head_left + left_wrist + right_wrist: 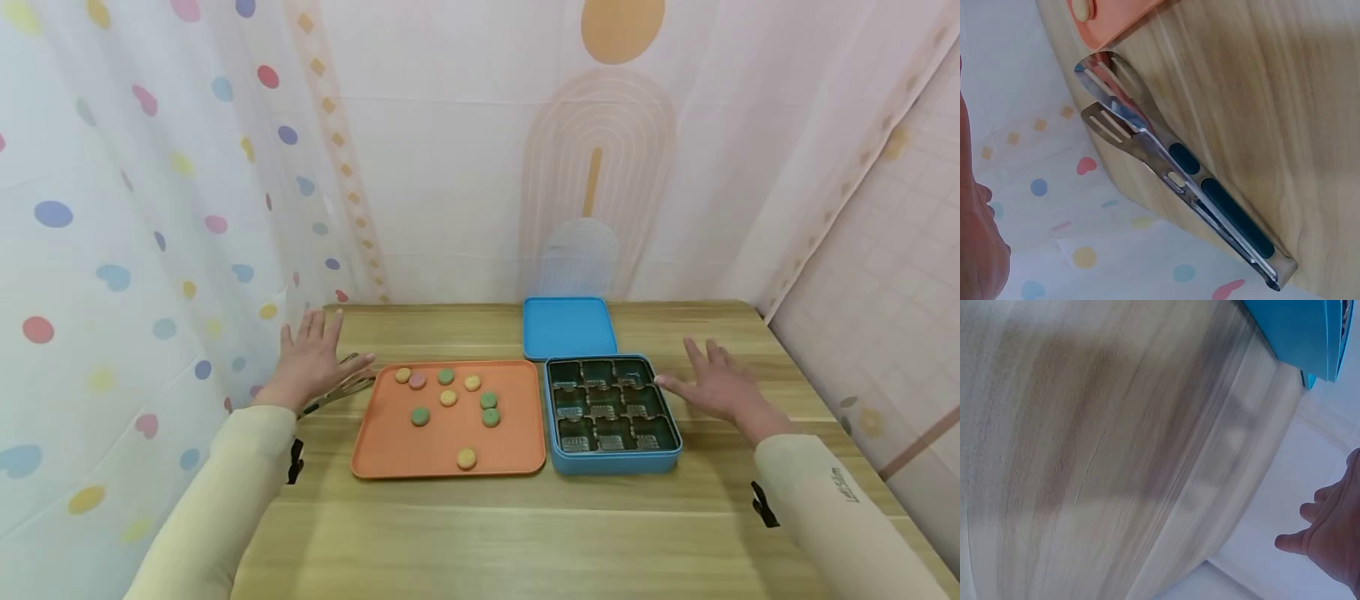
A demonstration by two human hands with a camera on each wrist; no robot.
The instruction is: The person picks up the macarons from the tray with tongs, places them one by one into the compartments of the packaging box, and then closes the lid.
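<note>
Wooden table edge-flanked by spread, empty left hand, right hand, seemingly hovering.

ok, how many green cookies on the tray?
4, all on the orange tray: one in the back row, one mid-left, two stacked close at mid-right. None look hidden.

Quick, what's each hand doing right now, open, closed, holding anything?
Left hand: open, holding nothing, above the tongs.
Right hand: open, holding nothing, beside the blue box.
</note>
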